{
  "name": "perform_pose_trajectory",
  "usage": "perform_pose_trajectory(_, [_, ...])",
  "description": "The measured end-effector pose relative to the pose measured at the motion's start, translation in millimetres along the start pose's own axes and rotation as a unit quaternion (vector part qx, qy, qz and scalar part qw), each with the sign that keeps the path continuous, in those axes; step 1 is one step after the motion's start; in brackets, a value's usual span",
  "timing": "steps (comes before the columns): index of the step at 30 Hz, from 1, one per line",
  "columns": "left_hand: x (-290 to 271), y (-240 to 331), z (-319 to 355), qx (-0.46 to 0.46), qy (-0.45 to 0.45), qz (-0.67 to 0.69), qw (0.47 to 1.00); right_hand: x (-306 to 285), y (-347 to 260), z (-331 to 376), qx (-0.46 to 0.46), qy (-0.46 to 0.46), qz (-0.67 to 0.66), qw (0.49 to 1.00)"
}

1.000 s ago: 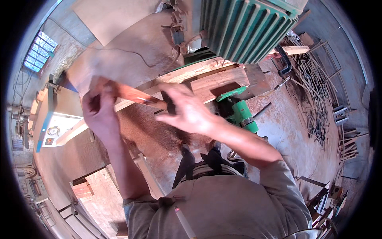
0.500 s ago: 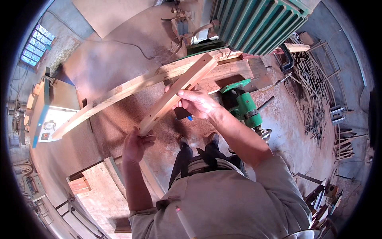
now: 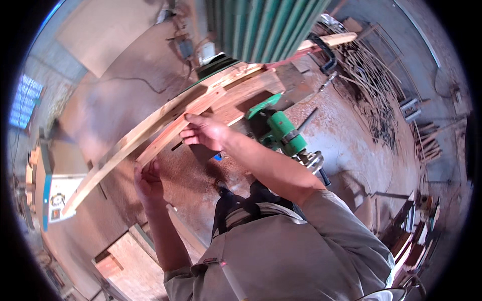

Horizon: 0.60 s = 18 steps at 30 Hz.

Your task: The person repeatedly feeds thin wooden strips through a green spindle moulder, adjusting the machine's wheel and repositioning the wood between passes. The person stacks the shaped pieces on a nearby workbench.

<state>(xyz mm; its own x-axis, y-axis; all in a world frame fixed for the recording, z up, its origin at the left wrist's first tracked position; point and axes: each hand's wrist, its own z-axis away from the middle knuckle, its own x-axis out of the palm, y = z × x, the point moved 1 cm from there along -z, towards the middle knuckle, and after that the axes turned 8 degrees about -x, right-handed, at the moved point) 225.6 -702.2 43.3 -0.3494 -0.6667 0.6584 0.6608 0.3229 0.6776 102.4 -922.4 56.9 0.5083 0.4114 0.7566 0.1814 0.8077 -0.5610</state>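
Reddish wooden batten [image 3: 175, 131], rough-sawn and straight, gripped by left hand [image 3: 146, 175] and right hand [image 3: 203, 131].

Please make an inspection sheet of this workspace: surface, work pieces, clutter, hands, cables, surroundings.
Surface: floor covered with reddish sawdust.
Work pieces: short wooden strip lies along a long wooden plank.
Clutter: green power tool; scrap sticks piled on the right.
Hands: left hand grips the strip's lower end; right hand grips its middle.
Cables: dark cable on the floor.
Surroundings: green ribbed machine; window at left.
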Motion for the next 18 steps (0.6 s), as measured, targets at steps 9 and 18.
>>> perform_pose_trajectory(9, [-5, -11, -66, 0.009, 0.094, -0.003, 0.995, -13, -9, 69, 0.023, -0.017, 0.169, 0.985])
perform_pose_trajectory(18, [-16, 0, -88, -0.021, 0.151, -0.049, 0.987, -35, -76, 167, -0.047, -0.078, 0.221, 0.971])
